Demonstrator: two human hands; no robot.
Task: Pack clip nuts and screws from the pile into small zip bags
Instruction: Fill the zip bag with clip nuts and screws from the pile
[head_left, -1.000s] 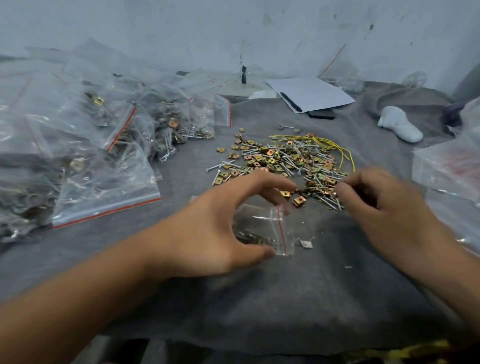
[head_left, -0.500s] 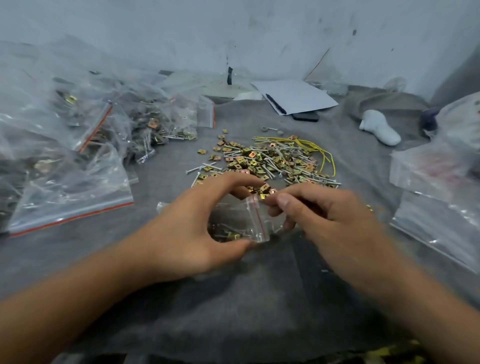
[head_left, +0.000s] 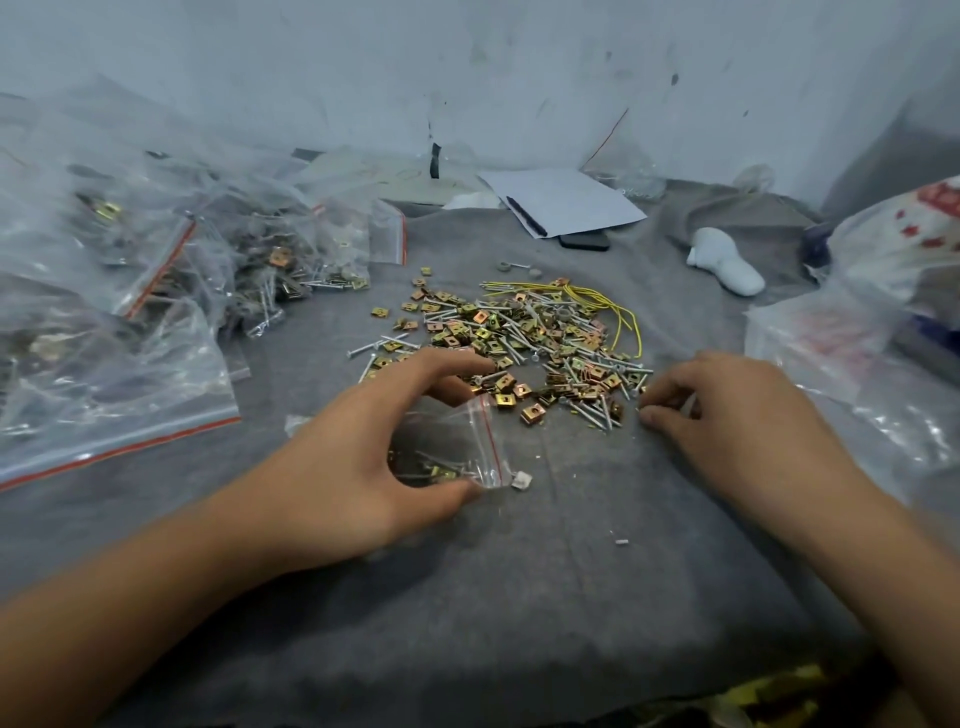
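A pile of brass clip nuts and silver screws (head_left: 524, 343) lies on the grey cloth in the middle. My left hand (head_left: 358, 462) grips a small clear zip bag (head_left: 457, 447) with a red seal line, thumb and fingers holding its mouth; a few screws and nuts lie inside. My right hand (head_left: 727, 410) sits at the pile's right edge with fingers curled, fingertips pinched at a screw; what it holds is hard to make out.
Filled zip bags (head_left: 171, 270) are heaped at the left, a large one (head_left: 104, 400) nearest. More plastic bags (head_left: 862, 353) lie at the right. Yellow wire (head_left: 613, 306), white paper with a pen (head_left: 561, 202), a phone (head_left: 584, 241) and a white object (head_left: 727, 262) lie behind.
My right hand moved from the bag's mouth back right to the pile's edge. My left hand kept hold of the small bag.
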